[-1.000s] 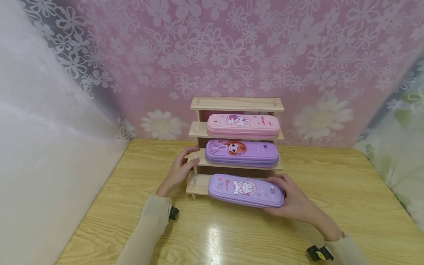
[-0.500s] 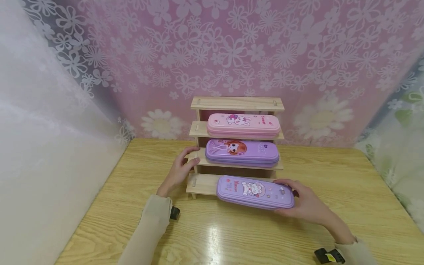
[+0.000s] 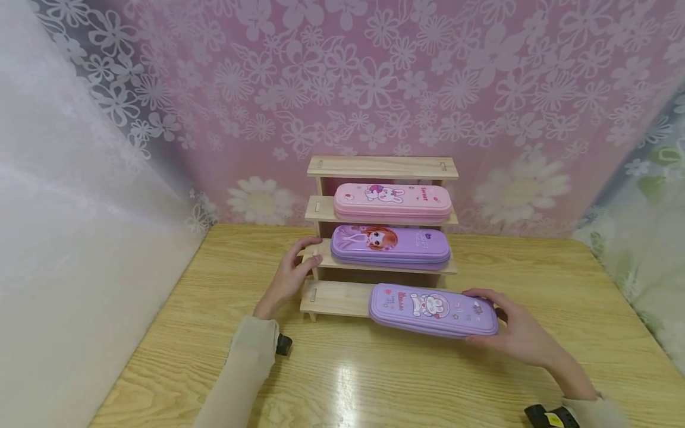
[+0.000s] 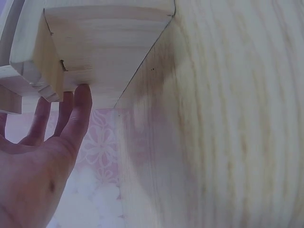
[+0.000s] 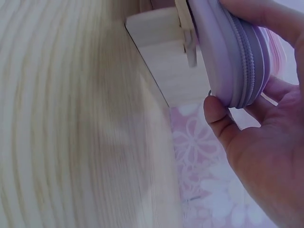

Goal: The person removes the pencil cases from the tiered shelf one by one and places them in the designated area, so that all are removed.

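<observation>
A light purple pencil case (image 3: 433, 310) with a raised cartoon rabbit lies slanted over the lowest step of a wooden tiered rack (image 3: 342, 297). Its right end, zipper edge visible in the right wrist view, is gripped by my right hand (image 3: 527, 333) between thumb and fingers. That end sticks out past the rack's right side. My left hand (image 3: 289, 276) holds the rack's left edge at the second step from the bottom, thumb on the board. In the left wrist view, the fingers (image 4: 78, 114) reach along the wooden side panel.
A purple pencil case (image 3: 390, 245) with a doll picture lies on the step above, and a pink pencil case (image 3: 393, 201) with a rabbit on the step above that. The rack stands on a wood-grain table (image 3: 176, 356) before a pink floral curtain (image 3: 342, 89).
My right hand has slid the light purple pencil case to the right along the lowest step, baring more of the board. The left hand and the other two cases have stayed put.
</observation>
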Available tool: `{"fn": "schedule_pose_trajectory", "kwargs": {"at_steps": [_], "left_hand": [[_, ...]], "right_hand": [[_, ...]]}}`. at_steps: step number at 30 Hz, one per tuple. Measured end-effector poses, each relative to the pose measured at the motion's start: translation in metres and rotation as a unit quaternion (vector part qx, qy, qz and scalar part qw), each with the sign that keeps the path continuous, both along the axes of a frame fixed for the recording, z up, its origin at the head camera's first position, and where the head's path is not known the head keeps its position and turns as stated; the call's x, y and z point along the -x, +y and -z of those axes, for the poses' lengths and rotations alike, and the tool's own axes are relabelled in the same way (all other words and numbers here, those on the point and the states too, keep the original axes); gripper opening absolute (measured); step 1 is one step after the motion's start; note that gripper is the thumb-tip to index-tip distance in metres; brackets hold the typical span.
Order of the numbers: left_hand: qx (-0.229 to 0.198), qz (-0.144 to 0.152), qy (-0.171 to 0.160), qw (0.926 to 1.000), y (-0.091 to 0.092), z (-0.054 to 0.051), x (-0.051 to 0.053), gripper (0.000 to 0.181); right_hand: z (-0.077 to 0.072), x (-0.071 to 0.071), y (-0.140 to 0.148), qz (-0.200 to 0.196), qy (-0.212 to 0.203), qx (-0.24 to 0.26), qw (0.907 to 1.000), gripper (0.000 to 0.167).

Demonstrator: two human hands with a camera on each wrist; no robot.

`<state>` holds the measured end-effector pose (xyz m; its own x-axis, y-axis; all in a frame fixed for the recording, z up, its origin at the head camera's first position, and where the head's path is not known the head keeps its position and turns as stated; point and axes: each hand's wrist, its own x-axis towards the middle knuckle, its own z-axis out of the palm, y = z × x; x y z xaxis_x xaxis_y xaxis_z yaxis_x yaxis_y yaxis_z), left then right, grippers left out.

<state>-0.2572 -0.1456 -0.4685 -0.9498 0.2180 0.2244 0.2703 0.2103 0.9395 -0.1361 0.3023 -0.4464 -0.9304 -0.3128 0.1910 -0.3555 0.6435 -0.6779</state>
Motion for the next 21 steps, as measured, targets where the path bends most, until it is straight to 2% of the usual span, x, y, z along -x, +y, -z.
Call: {"fn": "schedule_pose_trajectory", "kwargs": {"at_steps": [7, 12, 21], "left_hand": [[-0.007, 0.000, -0.002, 1.0000, 0.001, 0.000, 0.000, 0.037], [-0.006, 0.001, -0.003, 1.0000, 0.001, 0.000, -0.001, 0.036], [-0.016, 0.001, -0.009, 0.9998, 0.001, 0.002, 0.000, 0.037]], "right_hand": [[0.003, -0.001, 0.020, -0.003, 0.015, 0.020, 0.9997, 0.076], [0.006, -0.004, 0.034, 0.000, 0.011, 0.032, 0.9994, 0.077], [0.002, -0.010, 0.053, 0.008, 0.010, 0.040, 0.9991, 0.076]]}}
